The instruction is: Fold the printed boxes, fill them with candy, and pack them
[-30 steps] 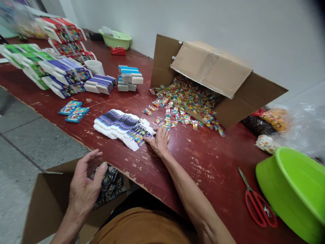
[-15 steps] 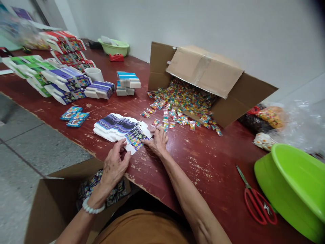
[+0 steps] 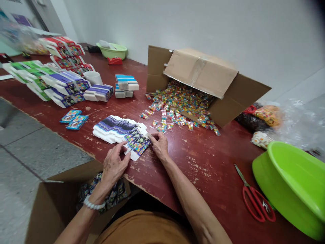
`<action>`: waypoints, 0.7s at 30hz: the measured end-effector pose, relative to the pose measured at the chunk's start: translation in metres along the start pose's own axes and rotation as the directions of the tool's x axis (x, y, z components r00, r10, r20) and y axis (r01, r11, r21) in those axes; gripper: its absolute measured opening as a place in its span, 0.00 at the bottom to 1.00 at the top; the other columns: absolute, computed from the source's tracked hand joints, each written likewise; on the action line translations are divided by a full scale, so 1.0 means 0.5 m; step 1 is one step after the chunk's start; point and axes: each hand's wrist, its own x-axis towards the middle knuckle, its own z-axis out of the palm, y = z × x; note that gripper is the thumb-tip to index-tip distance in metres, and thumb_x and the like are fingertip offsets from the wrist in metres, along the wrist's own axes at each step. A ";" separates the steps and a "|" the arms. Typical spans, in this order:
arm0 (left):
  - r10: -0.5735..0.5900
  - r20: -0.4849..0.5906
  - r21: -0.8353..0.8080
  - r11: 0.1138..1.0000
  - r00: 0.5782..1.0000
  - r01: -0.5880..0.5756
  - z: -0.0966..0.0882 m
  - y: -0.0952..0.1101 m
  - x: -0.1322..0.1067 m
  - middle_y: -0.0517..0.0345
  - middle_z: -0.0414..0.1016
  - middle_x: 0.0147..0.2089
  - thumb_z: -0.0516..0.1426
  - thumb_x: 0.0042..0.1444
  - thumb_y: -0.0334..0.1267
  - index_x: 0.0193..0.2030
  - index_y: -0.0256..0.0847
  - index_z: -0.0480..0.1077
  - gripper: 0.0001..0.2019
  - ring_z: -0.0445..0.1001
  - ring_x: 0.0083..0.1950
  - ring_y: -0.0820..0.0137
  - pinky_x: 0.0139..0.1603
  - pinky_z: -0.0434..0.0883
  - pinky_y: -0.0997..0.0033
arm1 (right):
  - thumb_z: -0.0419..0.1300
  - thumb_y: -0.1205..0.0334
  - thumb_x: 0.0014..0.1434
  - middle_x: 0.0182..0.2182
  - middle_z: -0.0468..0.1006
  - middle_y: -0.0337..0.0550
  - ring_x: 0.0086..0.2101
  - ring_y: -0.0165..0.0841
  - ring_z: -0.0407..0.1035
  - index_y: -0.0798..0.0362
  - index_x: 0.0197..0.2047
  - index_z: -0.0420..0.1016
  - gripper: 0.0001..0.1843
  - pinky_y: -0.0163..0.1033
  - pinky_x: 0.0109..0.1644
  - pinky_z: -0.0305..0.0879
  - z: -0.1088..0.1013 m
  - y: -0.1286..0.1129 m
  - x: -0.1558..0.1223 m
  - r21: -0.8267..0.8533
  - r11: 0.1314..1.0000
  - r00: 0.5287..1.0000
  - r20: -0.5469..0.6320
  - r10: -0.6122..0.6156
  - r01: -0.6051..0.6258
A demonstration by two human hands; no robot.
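A fan of flattened purple cartons [image 3: 111, 128] with white flaps lies on the red table in front of me. At its right end, one printed carton [image 3: 138, 144] shows its colourful front and extends toward me. My right hand [image 3: 160, 146] pinches the right edge of this carton between thumb and fingers. At its near-left corner rests my left hand [image 3: 115, 162], thumb and index finger apart beside the white end flap. Loose wrapped candies [image 3: 164, 118] lie just beyond my right hand, spilling from a cardboard box [image 3: 203, 69] on its side.
Two blue packets [image 3: 77, 122] lie left of the fan. Stacked purple [image 3: 66, 81], green [image 3: 33, 73], red [image 3: 63, 47] and blue cartons [image 3: 126, 83] stand behind. Red-handled scissors [image 3: 256, 201] and a green basin [image 3: 289, 189] are right. An open carton [image 3: 48, 203] holding dark packets sits below the table edge.
The printed carton at the fan's end has shifted slightly right and toward me. My right hand has drawn back from its face to its right edge. My left hand stays nearly in place.
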 end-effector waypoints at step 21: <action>-0.039 0.684 -0.650 0.422 0.729 0.632 -0.032 0.154 -0.071 0.56 0.80 0.26 0.71 0.46 0.45 0.33 0.37 0.75 0.16 0.78 0.24 0.65 0.28 0.76 0.68 | 0.73 0.47 0.50 0.36 0.79 0.37 0.33 0.28 0.72 0.49 0.45 0.75 0.23 0.34 0.39 0.70 -0.113 -0.143 -0.124 0.586 0.782 0.890 0.446 -0.091 -0.213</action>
